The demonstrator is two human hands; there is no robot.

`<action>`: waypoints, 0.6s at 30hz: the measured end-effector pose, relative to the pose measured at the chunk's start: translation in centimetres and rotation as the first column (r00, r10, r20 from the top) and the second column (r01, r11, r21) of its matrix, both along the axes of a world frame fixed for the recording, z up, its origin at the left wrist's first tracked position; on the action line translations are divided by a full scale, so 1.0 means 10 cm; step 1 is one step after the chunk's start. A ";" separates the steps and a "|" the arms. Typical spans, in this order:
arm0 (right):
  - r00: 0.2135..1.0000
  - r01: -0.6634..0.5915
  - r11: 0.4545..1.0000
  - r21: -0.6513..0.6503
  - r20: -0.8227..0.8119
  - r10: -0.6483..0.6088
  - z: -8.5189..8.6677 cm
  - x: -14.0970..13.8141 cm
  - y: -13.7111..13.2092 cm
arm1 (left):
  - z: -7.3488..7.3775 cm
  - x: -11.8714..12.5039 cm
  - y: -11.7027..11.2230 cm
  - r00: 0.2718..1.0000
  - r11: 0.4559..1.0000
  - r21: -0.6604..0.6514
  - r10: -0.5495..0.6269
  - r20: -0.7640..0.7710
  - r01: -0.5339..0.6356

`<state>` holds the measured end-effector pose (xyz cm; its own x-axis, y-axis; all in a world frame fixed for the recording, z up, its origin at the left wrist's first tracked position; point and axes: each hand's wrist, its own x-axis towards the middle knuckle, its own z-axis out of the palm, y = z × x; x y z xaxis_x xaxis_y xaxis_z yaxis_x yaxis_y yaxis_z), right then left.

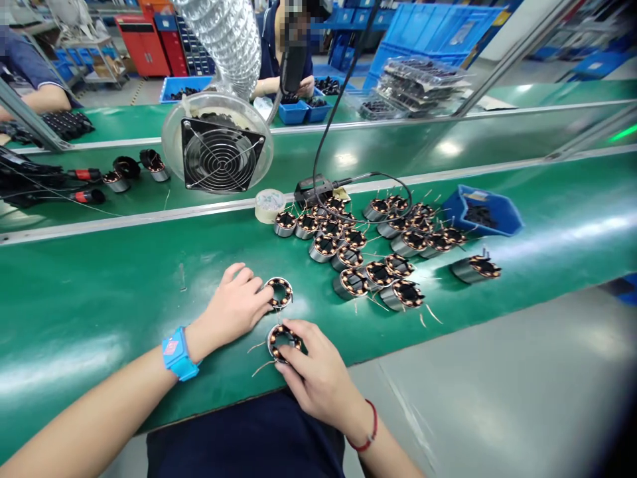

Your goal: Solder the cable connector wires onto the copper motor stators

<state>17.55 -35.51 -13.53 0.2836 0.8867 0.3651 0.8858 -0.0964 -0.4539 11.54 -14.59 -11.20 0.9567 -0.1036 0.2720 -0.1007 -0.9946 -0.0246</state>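
Near the front edge of the green bench, my right hand point(318, 368) grips a motor stator point(273, 345), a metal ring with copper windings and a black inner part. Its thumb and fingers are closed around the rim, and loose copper wire ends stick out to the left. Just beyond it is a second motor stator point(288, 292). My left hand point(239, 302), with a blue wrist strap point(179, 354), has its bent fingers closed on the left side of this one. The fingertips there are partly hidden.
Several stators point(351, 282) with loose wires stand to the right. Behind them are a blue bin point(490, 211) of black parts, a tape roll point(270, 204) and a black cable point(323, 139). A fan point(222, 156) on a foil duct hangs ahead. A co-worker's hand point(306, 86) is across the line.
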 end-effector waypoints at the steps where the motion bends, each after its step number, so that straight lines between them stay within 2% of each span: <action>1: 1.000 -0.014 1.000 0.005 -0.004 0.014 0.00 -0.01 0.05 | -0.01 -0.04 0.04 1.000 1.000 0.000 0.025 -0.004 -0.025; 5: 1.000 -0.022 1.000 0.013 -0.010 0.022 -0.01 -0.04 0.20 | -0.08 -0.14 0.21 0.993 0.993 0.012 0.115 -0.015 -0.115; 8: 1.000 0.020 1.000 -0.003 -0.020 -0.020 -0.06 -0.04 0.26 | -0.11 -0.18 0.27 0.990 0.990 0.002 0.144 -0.002 -0.144; 11: 0.997 0.060 0.998 -0.015 -0.042 -0.061 -0.09 -0.02 0.28 | -0.13 -0.17 0.24 0.988 0.988 -0.035 0.151 0.030 -0.150; 15: 0.996 0.057 0.998 0.015 -0.073 -0.056 -0.10 0.02 0.32 | -0.18 -0.05 0.13 0.988 0.986 -0.097 0.143 0.065 -0.136; 18: 0.994 0.071 0.997 0.023 -0.088 -0.068 -0.11 0.04 0.38 | -0.19 0.07 0.11 0.988 0.991 -0.082 0.113 0.104 -0.105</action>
<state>17.95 -31.72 -14.61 0.3759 0.8541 0.3594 0.8346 -0.1435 -0.5318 12.21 -13.46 -13.09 0.9258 0.0248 0.3773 0.0077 -0.9989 0.0470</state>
